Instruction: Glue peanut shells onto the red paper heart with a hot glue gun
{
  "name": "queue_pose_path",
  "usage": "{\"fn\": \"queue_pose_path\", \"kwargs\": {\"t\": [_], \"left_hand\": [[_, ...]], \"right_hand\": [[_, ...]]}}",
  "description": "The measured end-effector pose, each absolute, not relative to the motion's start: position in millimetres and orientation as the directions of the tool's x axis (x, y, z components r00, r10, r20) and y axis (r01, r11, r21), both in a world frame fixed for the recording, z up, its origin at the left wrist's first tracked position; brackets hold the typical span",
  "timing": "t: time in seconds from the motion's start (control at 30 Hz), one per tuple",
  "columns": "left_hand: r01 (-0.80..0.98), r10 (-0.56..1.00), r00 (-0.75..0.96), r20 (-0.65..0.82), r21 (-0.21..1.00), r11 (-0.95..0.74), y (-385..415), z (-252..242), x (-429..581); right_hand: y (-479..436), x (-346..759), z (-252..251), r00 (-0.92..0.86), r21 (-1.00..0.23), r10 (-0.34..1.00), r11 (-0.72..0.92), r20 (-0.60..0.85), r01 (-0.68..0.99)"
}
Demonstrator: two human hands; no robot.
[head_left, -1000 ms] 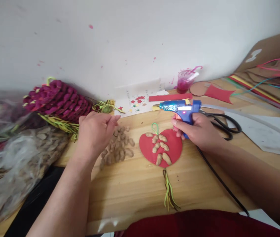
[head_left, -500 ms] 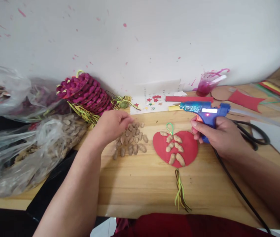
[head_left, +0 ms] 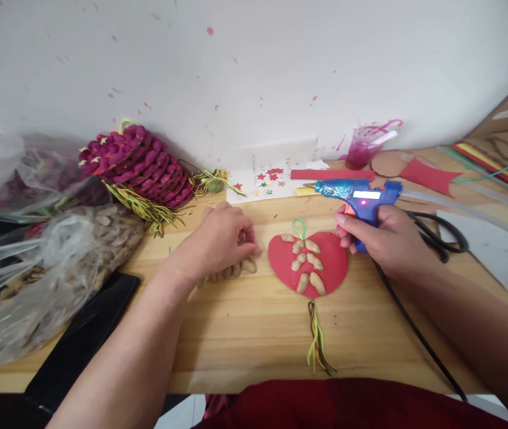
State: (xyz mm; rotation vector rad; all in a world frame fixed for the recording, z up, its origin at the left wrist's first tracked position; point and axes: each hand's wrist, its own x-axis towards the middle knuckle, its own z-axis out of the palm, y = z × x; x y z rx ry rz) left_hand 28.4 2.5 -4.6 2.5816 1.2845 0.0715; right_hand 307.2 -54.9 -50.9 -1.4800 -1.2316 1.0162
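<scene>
My left hand (head_left: pixel 222 241) is over the small pile of peanuts (head_left: pixel 247 266), covering most of it. Its fingers curl in toward the thumb, and what they hold, if anything, is hidden. In my right hand (head_left: pixel 386 238) is a blue hot glue gun (head_left: pixel 365 199), its red light lit and its nozzle pointing left. Between my hands lies a red heart-shaped piece (head_left: pixel 334 259) with several peanuts on it, mostly in pairs down the middle. A green loop (head_left: pixel 299 227) sticks out at its top, and a yellow and brown yarn tassel (head_left: pixel 316 342) hangs from the bottom.
Left are a plastic bag of peanuts (head_left: pixel 111 238), a black flat object (head_left: pixel 88 333) and a purple peanut-covered craft piece (head_left: pixel 142 164). Behind lie paper with star stickers (head_left: pixel 272 182) and a red strip (head_left: pixel 330 174). A purple-stained cup (head_left: pixel 361 149) and the gun's cord (head_left: pixel 415 328) are right.
My left hand has turned and come slightly right and nearer over the peanut pile, covering more of it. The whole view has shifted a little; my right hand keeps its hold on the glue gun.
</scene>
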Motion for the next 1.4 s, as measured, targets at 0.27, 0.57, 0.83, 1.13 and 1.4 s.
{"fn": "queue_pose_path", "kwargs": {"t": [0.27, 0.57, 0.83, 1.13, 1.4], "left_hand": [[0.743, 0.777, 0.63, 0.014, 0.283, -0.607, 3.3, -8.8, 28.1], [0.804, 0.841, 0.53, 0.11, 0.251, -0.539, 10.4, -7.0, 17.8], [0.767, 0.804, 0.595, 0.005, 0.296, -0.569, 6.6, -5.0, 20.9], [0.804, 0.813, 0.577, -0.074, 0.224, -0.55, 3.2, -3.3, 28.9], [0.746, 0.778, 0.627, -0.042, 0.322, -0.584, 5.8, -5.1, 23.1]], "right_hand": [[-55.1, 306.6, -52.4, 0.167, -0.974, 0.985, -0.073, -0.038, 0.213], [-55.8, 305.2, -48.5, 0.169, -0.977, 0.985, -0.075, -0.04, 0.2], [-56.9, 305.4, -46.6, 0.165, -0.974, 0.985, -0.082, -0.047, 0.209], [-56.3, 304.9, -45.5, 0.148, -0.976, 0.988, -0.077, -0.047, 0.204], [-56.5, 304.4, -44.9, 0.159, -0.975, 0.986, -0.085, -0.052, 0.204]]}}
